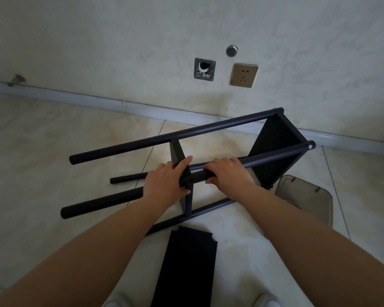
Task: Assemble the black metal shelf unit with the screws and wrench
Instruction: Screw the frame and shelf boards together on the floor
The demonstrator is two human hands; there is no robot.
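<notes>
No readable text, label, brand, number or sign is shown on anything in view (the gold wall socket bears only its plug slots, and no marking can be seen on the black shelf frame).

We're looking at the black metal shelf unit lying on its side on the floor tiles — four round posts running lengthwise, one panel fixed at the far end, another sitting mid-frame. A loose shelf panel is lying flat just beside it.
</notes>
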